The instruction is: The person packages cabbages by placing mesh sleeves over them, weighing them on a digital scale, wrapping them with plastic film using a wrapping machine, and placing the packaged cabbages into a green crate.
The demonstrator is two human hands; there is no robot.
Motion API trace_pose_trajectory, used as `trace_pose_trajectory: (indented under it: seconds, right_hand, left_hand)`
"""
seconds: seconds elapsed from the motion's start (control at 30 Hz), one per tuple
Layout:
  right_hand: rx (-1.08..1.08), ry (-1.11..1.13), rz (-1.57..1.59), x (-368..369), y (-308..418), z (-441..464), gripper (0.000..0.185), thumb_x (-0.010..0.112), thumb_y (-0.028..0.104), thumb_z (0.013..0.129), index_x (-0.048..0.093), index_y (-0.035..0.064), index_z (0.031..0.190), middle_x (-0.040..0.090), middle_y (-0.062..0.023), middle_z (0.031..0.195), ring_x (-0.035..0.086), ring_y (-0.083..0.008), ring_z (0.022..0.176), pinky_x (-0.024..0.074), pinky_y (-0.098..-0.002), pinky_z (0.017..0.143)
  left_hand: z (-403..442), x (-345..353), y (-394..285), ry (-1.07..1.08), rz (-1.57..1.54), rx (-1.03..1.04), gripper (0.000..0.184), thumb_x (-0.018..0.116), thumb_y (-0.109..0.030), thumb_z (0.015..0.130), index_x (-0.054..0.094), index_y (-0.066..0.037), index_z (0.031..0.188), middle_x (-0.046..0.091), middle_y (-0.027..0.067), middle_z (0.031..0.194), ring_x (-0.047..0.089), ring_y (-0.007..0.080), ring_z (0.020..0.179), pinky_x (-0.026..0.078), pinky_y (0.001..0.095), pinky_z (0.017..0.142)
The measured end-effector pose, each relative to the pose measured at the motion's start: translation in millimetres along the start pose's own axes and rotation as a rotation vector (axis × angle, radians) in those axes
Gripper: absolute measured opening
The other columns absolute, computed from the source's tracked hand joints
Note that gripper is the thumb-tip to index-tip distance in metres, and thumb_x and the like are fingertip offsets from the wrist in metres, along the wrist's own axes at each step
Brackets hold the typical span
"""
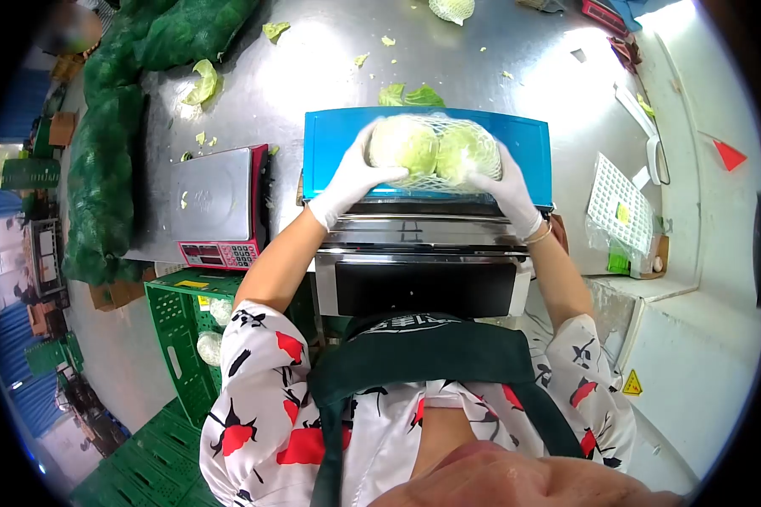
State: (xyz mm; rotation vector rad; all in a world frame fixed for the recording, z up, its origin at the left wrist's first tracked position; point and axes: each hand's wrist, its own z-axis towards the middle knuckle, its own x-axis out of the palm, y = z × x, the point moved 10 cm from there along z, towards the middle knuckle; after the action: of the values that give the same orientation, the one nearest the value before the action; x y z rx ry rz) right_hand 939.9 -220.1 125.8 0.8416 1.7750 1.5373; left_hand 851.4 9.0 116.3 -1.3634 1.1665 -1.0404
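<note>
Two pale green cabbages in white netting (435, 152) are held between my hands, over a blue panel (330, 144) at the back of a machine. My left hand (355, 176), in a white glove, grips the left end of the netted pair, fingers behind it and thumb in front. On the right end, my right hand (511, 190), also gloved in white, is wrapped round the other cabbage. In front of the blue panel lie the machine's metal bars and its black front plate (414, 287).
Left of the machine sits a red and silver scale (216, 194). Green net sacks (101, 177) line the table's left edge. A green crate (173, 338) stands below the scale. Leaf scraps and another netted cabbage (452, 8) lie behind. At the right is a white grid tray (621, 203).
</note>
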Motion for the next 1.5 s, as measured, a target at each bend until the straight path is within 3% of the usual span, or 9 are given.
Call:
trace_pose_trajectory:
  seconds: [0.17,0.43,0.7,0.9,1.0,1.03,1.3,1.4,1.5]
  right_hand:
    - [0.296,-0.043,0.23,22,-9,-78,0.055,0.064,0.027,0.096,0.047,-0.0051,0.137,0.058,-0.0091,0.129,0.055,-0.015,0.114,0.0434,-0.0295,0.101]
    - [0.804,0.141,0.429,73,-50,-243,0.061,0.063,0.032,0.097,0.044,-0.0022,0.144,0.057,-0.0108,0.134,0.055,-0.0161,0.119,0.0435,-0.0315,0.103]
    - [1.019,0.337,0.463,86,-64,-224,0.062,0.045,0.044,0.104,0.036,0.0027,0.15,0.05,-0.0091,0.142,0.052,-0.0194,0.127,0.0434,-0.0333,0.105]
    - [0.815,0.381,0.417,69,-88,-254,0.054,0.068,0.032,0.093,0.053,0.0071,0.138,0.063,-0.0053,0.128,0.055,-0.0165,0.122,0.039,-0.0352,0.108]
    - [0.487,-0.009,-0.607,29,-67,-263,0.044,0.075,0.028,0.087,0.062,0.008,0.125,0.068,-0.0055,0.113,0.061,-0.0158,0.111,0.0448,-0.0349,0.101]
    - [-0.258,-0.045,-1.064,42,-23,-256,0.032,0.077,0.026,0.084,0.067,0.0064,0.107,0.068,-0.0081,0.105,0.067,-0.02,0.092,0.0534,-0.035,0.084]
    - [0.741,-0.371,0.052,-15,-143,-309,0.025,0.06,0.018,0.098,0.066,0.0032,0.079,0.062,0.0016,0.072,0.058,-0.0112,0.061,0.0448,-0.0278,0.059]
    - [0.184,0.084,-1.02,43,-170,-318,0.026,0.066,0.031,0.096,0.067,0.0053,0.091,0.067,-0.0002,0.082,0.064,-0.0147,0.069,0.0508,-0.0342,0.062]
    - [0.556,-0.048,-0.221,68,-213,-327,0.033,0.061,0.036,0.098,0.064,0.0033,0.103,0.067,-0.0047,0.094,0.065,-0.0181,0.082,0.0514,-0.0355,0.073]
  left_hand:
    - [-78,27,10,0.004,-0.308,-0.318,0.073,0.074,-0.027,0.089,0.036,0.008,0.141,0.057,0.0159,0.13,0.056,0.0205,0.121,0.044,0.0323,0.105]
    - [-251,67,69,0.479,-0.632,-0.822,0.07,0.051,-0.044,0.101,0.03,-0.001,0.152,0.047,0.0132,0.147,0.05,0.0238,0.133,0.045,0.0429,0.107]
    - [-251,67,106,0.268,-0.672,-0.89,0.067,0.051,-0.047,0.101,0.041,0.002,0.145,0.055,0.0137,0.139,0.057,0.0244,0.125,0.043,0.0391,0.109]
    - [-273,36,89,0.138,0.023,-0.533,0.062,0.072,-0.017,0.09,0.045,-0.001,0.143,0.065,0.0176,0.123,0.066,0.0238,0.109,0.052,0.035,0.096]
    - [-281,23,69,0.037,0.676,-0.039,0.048,0.068,-0.01,0.09,0.054,-0.007,0.136,0.07,0.0188,0.109,0.072,0.0233,0.083,0.058,0.0337,0.076]
    - [-282,25,56,-0.002,0.797,0.119,0.044,0.067,-0.008,0.091,0.057,-0.008,0.134,0.071,0.0189,0.106,0.072,0.0233,0.075,0.059,0.0333,0.07]
    - [-293,6,116,-0.172,-0.052,-0.517,0.025,0.048,-0.014,0.105,0.062,-0.006,0.124,0.067,0.0076,0.08,0.062,0.0111,0.065,0.054,0.0292,0.061]
    - [-312,45,150,0.25,0.421,-0.375,0.019,0.053,-0.006,0.097,0.068,0.001,0.107,0.07,0.0024,0.085,0.064,0.0138,0.072,0.054,0.0334,0.068]
    - [-324,76,195,0.068,-0.257,-0.71,0.019,0.053,-0.003,0.095,0.069,0.003,0.105,0.068,-0.0004,0.082,0.06,0.0093,0.072,0.051,0.0273,0.066]
